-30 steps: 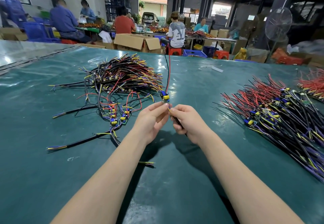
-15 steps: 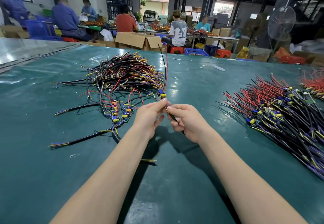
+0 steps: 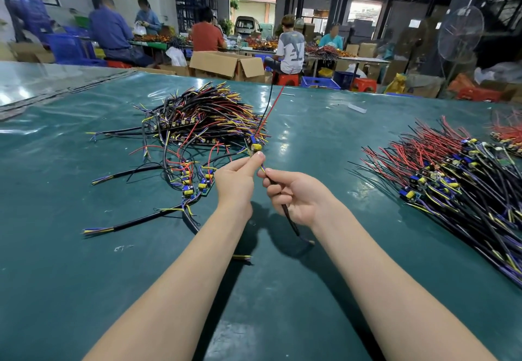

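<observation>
Separating now, left hand (image 3: 235, 183) pinches thin wires (image 3: 262, 168), right hand (image 3: 299, 197) grips black cable (image 3: 289, 216), probably pulling the lead taut.

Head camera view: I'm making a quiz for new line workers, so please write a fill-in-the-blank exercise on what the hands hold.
1. The right hand grips a ____ cable.
2. The left hand pinches thin wires just below a small board, from which two wires rise, one black and one ____.
3. The tangled pile of wires lies on the table to the ____ of both hands.
Missing words: black; red; left.
</observation>
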The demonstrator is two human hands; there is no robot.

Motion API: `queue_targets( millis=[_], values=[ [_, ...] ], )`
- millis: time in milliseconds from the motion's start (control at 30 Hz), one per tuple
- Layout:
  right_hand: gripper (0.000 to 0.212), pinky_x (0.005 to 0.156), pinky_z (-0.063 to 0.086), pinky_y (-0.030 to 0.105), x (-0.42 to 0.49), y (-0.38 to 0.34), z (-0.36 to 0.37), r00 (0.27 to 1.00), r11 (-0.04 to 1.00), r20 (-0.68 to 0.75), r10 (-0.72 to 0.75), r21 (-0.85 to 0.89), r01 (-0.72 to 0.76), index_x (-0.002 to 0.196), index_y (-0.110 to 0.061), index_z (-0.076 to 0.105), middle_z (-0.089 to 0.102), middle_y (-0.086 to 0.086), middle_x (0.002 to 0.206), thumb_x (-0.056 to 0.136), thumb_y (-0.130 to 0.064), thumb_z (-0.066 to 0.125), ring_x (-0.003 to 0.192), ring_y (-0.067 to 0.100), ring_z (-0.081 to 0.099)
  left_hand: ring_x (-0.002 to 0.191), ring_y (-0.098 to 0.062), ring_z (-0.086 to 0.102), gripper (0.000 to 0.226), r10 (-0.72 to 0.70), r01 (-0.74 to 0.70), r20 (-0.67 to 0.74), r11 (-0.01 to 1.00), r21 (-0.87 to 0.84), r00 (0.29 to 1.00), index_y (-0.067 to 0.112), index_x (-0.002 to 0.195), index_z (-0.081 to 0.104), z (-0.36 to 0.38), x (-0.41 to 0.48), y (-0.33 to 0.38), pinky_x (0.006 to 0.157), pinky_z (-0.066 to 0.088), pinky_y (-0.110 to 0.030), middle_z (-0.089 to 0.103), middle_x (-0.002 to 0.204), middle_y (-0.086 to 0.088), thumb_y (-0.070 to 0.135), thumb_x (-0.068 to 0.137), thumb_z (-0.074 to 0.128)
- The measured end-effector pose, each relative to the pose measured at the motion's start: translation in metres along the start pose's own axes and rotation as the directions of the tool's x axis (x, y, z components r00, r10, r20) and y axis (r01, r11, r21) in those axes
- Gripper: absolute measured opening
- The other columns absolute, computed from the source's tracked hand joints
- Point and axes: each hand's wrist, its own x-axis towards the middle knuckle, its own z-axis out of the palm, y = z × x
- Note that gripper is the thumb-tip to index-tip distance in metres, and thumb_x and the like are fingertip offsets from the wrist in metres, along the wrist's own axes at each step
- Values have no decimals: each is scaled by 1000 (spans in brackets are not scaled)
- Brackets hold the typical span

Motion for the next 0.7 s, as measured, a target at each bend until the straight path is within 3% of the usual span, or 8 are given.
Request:
queue_targets(
  millis=[100, 167, 267, 367, 467, 533, 600, 700],
  values=[
    [34, 27, 27, 10, -1, 0, -5, 986, 975, 108, 129, 167, -146, 76, 0, 59, 53, 3, 50, 98, -13, 37, 32, 4, 45, 58, -10, 44, 6, -6, 7, -37, 1000, 28, 999, 5, 81, 69, -1, 1, -2, 62, 37, -19, 56, 64, -1, 11, 82, 68],
    [35, 27, 28, 10, -1, 1, -6, 979, 965, 144, 146, 195, -173, 76, 0, 60, 54, 3, 50, 98, -13, 36, 33, 5, 48, 57, -10, 45, 8, -7, 9, -45, 999, 33, 999, 8, 73, 68, -1, 2, -3, 62, 38, -20, 55, 60, -1, 11, 81, 69],
    [30, 25, 27, 13, -1, 1, -2, 984, 977, 106, 141, 145, -156, 76, -2, 57, 51, 0, 47, 97, -10, 38, 30, 1, 42, 55, -10, 45, 19, 45, -41, -54, 997, 72, 997, 14, 61, 66, -2, 3, -1, 64, 41, -21, 59, 61, -2, 10, 79, 70],
    [29, 25, 27, 13, 2, 1, 3, 987, 985, 75, 141, 88, -148, 76, -3, 55, 48, 0, 44, 97, -9, 37, 27, 1, 38, 49, -6, 44, 23, 81, -73, -76, 991, 108, 994, 16, 57, 66, -7, 8, 2, 57, 38, -16, 59, 62, -2, 11, 78, 70],
    [30, 27, 31, 11, 4, 4, 3, 987, 985, 78, 144, 86, -150, 76, -3, 56, 48, 0, 43, 98, -10, 37, 28, 2, 43, 51, -10, 41, 34, -22, 23, -24, 999, 31, 999, 18, 49, 68, -11, 11, 3, 56, 35, -21, 60, 62, -5, 8, 82, 67],
    [29, 32, 39, 11, 3, 7, 0, 983, 983, 111, 147, 91, -157, 79, -2, 57, 52, 0, 44, 98, -11, 37, 31, 3, 48, 40, -7, 47, 30, -109, 108, -13, 992, -65, 994, 13, 56, 66, -10, 11, 3, 49, 41, -18, 63, 52, 1, 8, 85, 63],
    [28, 41, 49, 16, 1, 11, -6, 978, 991, 162, 133, -22, -131, 83, -1, 58, 59, 2, 49, 98, -9, 36, 40, 6, 57, 36, -2, 53, 24, -149, 140, -43, 977, -163, 988, 7, 65, 60, -10, 11, 4, 41, 46, -15, 62, 45, 6, 8, 89, 59],
    [26, 54, 56, 25, 0, 19, -7, 980, 938, 174, 97, -344, -31, 83, 0, 57, 65, 9, 62, 98, -7, 37, 54, 14, 64, 37, 1, 54, 25, -149, 131, -54, 961, -245, 987, 7, 68, 57, -14, 13, 6, 42, 48, -13, 61, 43, 6, 10, 93, 53]
  ],
)
